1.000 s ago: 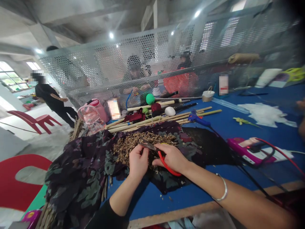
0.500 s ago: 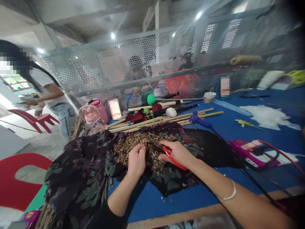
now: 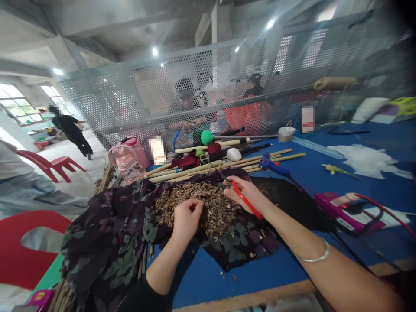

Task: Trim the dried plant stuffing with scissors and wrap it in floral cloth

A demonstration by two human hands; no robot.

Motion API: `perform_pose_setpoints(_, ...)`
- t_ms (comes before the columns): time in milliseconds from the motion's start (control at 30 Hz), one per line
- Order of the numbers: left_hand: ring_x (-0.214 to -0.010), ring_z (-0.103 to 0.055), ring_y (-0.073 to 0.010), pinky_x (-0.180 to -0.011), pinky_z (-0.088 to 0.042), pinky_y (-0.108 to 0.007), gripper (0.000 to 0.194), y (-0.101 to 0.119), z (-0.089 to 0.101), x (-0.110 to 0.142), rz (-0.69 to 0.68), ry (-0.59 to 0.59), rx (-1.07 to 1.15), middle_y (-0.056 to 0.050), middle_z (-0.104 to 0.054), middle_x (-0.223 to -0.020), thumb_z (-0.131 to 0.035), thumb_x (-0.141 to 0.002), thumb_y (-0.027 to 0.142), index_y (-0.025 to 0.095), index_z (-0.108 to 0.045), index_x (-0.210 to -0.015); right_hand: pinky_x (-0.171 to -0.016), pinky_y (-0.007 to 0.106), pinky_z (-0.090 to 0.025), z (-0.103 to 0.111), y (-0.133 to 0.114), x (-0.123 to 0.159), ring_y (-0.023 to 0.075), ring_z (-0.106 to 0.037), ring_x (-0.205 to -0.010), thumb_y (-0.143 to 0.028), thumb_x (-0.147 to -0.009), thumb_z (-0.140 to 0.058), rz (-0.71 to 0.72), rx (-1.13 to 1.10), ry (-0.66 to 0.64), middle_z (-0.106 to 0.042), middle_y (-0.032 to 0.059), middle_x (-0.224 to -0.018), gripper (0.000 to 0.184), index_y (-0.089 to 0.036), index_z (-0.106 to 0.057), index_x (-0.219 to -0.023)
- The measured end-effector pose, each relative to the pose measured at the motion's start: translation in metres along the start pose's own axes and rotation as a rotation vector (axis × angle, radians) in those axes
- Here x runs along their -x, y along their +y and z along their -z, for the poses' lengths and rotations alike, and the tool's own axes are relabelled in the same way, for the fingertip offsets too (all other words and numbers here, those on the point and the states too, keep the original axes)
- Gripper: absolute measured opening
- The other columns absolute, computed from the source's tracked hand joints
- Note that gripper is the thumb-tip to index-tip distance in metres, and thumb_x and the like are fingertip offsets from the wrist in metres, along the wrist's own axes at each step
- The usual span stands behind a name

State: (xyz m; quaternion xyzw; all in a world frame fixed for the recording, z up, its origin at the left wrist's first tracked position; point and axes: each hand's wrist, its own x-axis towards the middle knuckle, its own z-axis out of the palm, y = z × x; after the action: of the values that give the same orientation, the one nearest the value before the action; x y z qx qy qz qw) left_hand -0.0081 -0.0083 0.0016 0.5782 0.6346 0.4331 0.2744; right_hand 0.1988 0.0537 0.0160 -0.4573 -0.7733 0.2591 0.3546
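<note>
My left hand [image 3: 186, 217] is curled with its fingers pinched together over a heap of short brown cut stem pieces [image 3: 211, 203]; what it pinches is too small to name. The heap lies on a dark floral cloth [image 3: 113, 234] spread over the blue table [image 3: 247, 268]. My right hand [image 3: 245, 193] grips red-handled scissors [image 3: 242, 195] at the far right edge of the heap, blades pointing away toward a bundle of long bamboo sticks [image 3: 227, 162]. A silver bangle [image 3: 313, 255] sits on my right forearm.
A blue glue gun [image 3: 274, 165], yarn balls [image 3: 206, 137], a pink bottle [image 3: 125, 158], white stuffing [image 3: 364, 159] and a magenta device [image 3: 341, 208] with red and black cables lie on the table. People sit behind a perforated metal screen [image 3: 146, 99]. Red chairs [image 3: 48, 164] stand left; a person walks far off.
My right hand has carried the scissors away from my left hand, up and right toward the sticks. My left hand stays pinched over the heap. A person at left walked off.
</note>
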Motion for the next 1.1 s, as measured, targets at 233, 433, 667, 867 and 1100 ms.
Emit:
perform_pose_setpoints(233, -0.088, -0.051, -0.0197, -0.075, -0.042, -0.031, 0.021, 0.029, -0.012, -0.021, -0.461, -0.1, -0.577, -0.006, -0.06, -0.093, -0.052, -0.081, 0.02, 0.023, -0.07, -0.089, -0.061, 0.027, -0.046, -0.005, 0.013, 0.008, 0.0152, -0.054, -0.058, -0.053, -0.076, -0.054, -0.028, 0.043, 0.196, -0.061, 0.0021, -0.067, 0.049, -0.013, -0.056, -0.105)
perform_pose_setpoints(433, -0.101, -0.041, -0.0256, -0.08, -0.038, -0.038, 0.02, 0.045, -0.035, -0.038, -0.738, -0.323, -0.886, -0.009, -0.057, -0.106, -0.052, -0.082, 0.021, 0.024, -0.072, -0.084, -0.06, 0.025, -0.045, -0.002, 0.008, 0.009, 0.0141, -0.053, -0.059, -0.049, -0.077, -0.055, 0.012, -0.009, 0.231, -0.06, 0.0022, -0.07, 0.044, -0.014, -0.055, -0.104)
perform_pose_setpoints(667, -0.102, -0.042, -0.0275, -0.076, -0.039, -0.038, 0.022, 0.034, -0.036, -0.051, -0.736, -0.305, -0.977, -0.01, -0.053, -0.122, -0.051, -0.081, 0.019, 0.02, -0.072, -0.078, -0.057, 0.024, -0.043, -0.004, 0.005, 0.01, 0.0124, -0.05, -0.055, -0.048, -0.076, -0.056, -0.004, 0.006, 0.298, -0.057, 0.0, -0.065, 0.046, -0.013, -0.056, -0.105)
perform_pose_setpoints(867, -0.09, -0.051, -0.0216, -0.08, -0.042, -0.035, 0.023, 0.027, -0.019, -0.046, -0.645, -0.196, -0.668, -0.009, -0.065, -0.097, -0.047, -0.083, 0.016, 0.018, -0.069, -0.08, -0.056, 0.024, -0.042, -0.005, 0.0, 0.012, 0.0126, -0.048, -0.054, -0.048, -0.076, -0.056, 0.018, 0.025, 0.257, -0.056, 0.0, -0.064, 0.044, -0.014, -0.057, -0.103)
perform_pose_setpoints(1100, -0.062, -0.058, -0.0122, -0.066, -0.049, -0.027, 0.015, 0.011, 0.003, -0.022, 0.098, 0.092, 0.304, -0.002, -0.065, -0.071, -0.062, -0.075, 0.025, 0.015, -0.067, -0.084, -0.056, 0.026, -0.043, -0.014, -0.003, 0.015, 0.0145, -0.05, -0.056, -0.049, -0.075, -0.057, 0.044, 0.055, 0.129, -0.057, 0.0008, -0.063, 0.047, -0.014, -0.058, -0.106)
